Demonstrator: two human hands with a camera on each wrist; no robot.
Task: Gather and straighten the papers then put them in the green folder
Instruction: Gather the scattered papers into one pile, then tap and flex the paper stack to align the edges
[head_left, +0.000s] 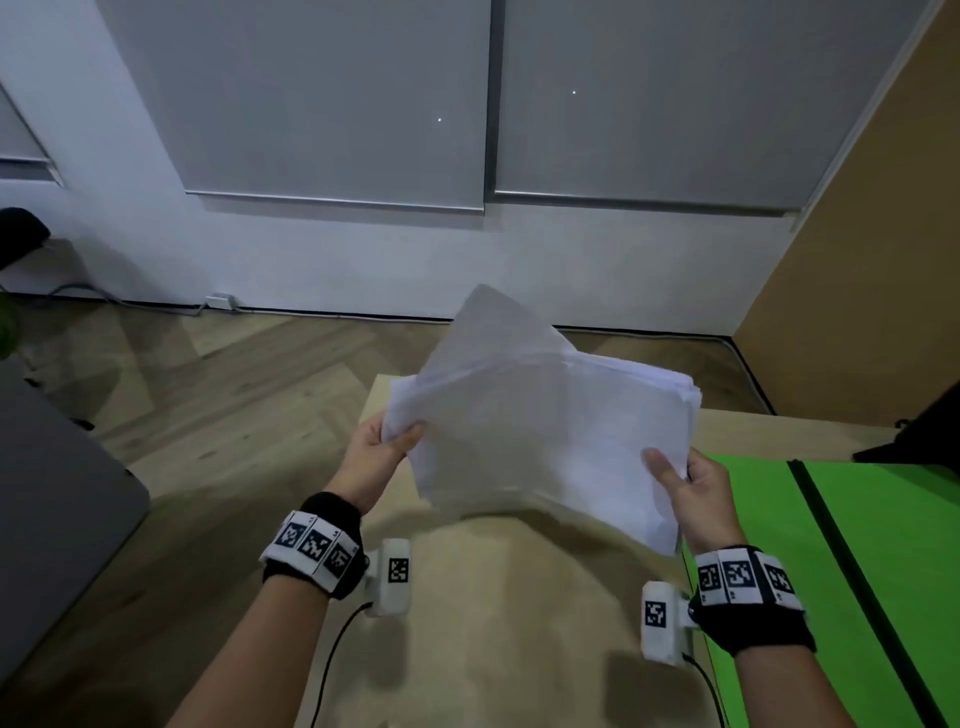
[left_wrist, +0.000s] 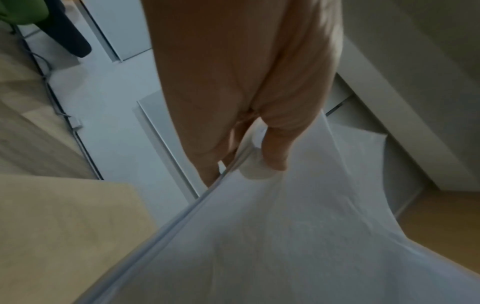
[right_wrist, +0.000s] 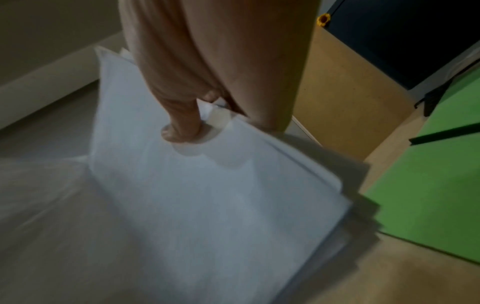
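A loose stack of white papers (head_left: 540, 431) hangs above the wooden table (head_left: 498, 613), its sheets fanned and uneven, one sheet sticking up at the back. My left hand (head_left: 382, 449) pinches the stack's left edge, thumb on top. My right hand (head_left: 691, 491) pinches the right edge the same way. The left wrist view shows the thumb pressed on the papers (left_wrist: 272, 236); the right wrist view shows the papers (right_wrist: 207, 205) held likewise. The green folder (head_left: 852, 571) lies open on the table to the right, with a dark spine strip down its middle.
A dark object (head_left: 930, 426) sits at the table's far right, beyond the folder. A grey surface (head_left: 57, 493) stands to the left. Wooden floor and a white wall with a cable lie beyond the table's far edge. A tan panel (head_left: 857, 260) rises at right.
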